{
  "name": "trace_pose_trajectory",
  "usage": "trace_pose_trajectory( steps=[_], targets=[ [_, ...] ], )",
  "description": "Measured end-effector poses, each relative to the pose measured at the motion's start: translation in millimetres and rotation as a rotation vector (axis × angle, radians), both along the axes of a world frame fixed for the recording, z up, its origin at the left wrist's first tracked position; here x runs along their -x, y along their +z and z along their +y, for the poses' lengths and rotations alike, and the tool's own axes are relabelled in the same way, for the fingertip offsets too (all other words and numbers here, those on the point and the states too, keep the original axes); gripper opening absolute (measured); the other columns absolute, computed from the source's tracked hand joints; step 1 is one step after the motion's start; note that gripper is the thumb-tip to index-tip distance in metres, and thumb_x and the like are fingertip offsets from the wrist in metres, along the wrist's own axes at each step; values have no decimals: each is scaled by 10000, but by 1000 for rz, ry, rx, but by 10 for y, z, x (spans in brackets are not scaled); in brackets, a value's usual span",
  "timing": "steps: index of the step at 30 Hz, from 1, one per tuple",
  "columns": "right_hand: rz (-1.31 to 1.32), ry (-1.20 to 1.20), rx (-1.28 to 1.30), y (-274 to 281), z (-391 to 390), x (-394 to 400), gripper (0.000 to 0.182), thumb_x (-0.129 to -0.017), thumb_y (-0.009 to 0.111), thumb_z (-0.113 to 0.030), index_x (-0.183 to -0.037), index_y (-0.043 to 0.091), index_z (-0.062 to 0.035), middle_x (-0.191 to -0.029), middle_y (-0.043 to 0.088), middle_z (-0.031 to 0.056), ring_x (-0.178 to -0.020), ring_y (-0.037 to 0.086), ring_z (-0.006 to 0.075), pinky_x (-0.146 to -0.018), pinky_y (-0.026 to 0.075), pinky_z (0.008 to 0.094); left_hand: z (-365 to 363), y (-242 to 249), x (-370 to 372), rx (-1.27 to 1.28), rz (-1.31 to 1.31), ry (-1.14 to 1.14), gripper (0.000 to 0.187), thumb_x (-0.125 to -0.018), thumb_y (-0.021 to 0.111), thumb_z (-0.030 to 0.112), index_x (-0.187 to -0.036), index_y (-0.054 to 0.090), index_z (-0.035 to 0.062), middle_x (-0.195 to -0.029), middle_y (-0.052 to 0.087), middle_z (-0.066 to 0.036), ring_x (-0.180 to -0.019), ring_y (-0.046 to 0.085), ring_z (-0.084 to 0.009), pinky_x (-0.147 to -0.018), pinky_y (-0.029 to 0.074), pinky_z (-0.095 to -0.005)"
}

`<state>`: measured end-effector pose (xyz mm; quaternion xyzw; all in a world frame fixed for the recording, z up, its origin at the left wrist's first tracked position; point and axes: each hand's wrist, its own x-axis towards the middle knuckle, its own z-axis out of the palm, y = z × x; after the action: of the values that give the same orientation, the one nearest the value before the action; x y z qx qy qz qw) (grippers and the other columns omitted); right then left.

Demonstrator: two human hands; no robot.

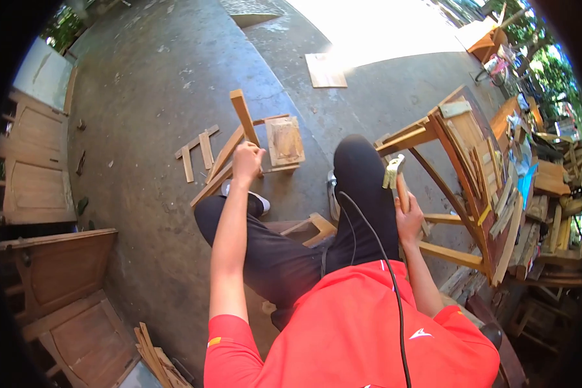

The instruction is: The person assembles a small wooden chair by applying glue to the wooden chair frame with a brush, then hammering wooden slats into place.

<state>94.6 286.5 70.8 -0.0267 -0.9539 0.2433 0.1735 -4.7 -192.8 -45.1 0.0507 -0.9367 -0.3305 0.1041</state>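
Around wood and hammer handle, both hands (247,163) (409,221) clench, fingertips partly hidden.

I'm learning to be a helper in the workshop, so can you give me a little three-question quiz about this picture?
1. What does the right hand hold?
a) a saw
b) a hammer
c) a paintbrush

2. True or false: the left hand grips a piece of wood.

3. Fill in the missing colour: the person wears a ____ shirt.

Key: 1 b; 2 true; 3 red.
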Motion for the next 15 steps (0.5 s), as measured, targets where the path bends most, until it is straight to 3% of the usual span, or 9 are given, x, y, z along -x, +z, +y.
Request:
trace_pose_trajectory(
  steps=[6,8,12,15],
  targets=[
    [4,65,86,-42,137,68,357,-834,764,-119,-1184,694,-128,-1021,730,170,-936,705,388,-776,560,456,254,593,-14,-280,183,-6,209,-885,778,209,-864,776,1,-1071,737,-143,-1041,688,-293,-902,517,-377],
    [-7,89,147,143,140,140,332,-819,765,-131,-1147,715,-131,-1020,734,149,-929,711,369,-776,567,445,557,1095,-280,-408,55,-128,157,-888,769,166,-890,782,9,-1135,722,-137,-1090,684,-265,-945,510,-355],
    [19,139,197,567,69,284,312,-810,804,-169,-1109,732,-117,-1008,740,142,-920,724,346,-782,578,407,1250,1861,-778,-812,-243,-389,144,-924,712,108,-876,770,-15,-1458,556,-180,-1308,575,-320,-1079,465,-428],
    [61,258,287,675,-84,395,341,-794,832,-178,-1109,729,-96,-1006,738,156,-919,728,344,-790,582,400,1699,1935,-962,-1060,-371,-535,184,-946,721,143,-896,764,-29,-1593,384,-218,-1435,442,-395,-1132,427,-520]
  ],
)
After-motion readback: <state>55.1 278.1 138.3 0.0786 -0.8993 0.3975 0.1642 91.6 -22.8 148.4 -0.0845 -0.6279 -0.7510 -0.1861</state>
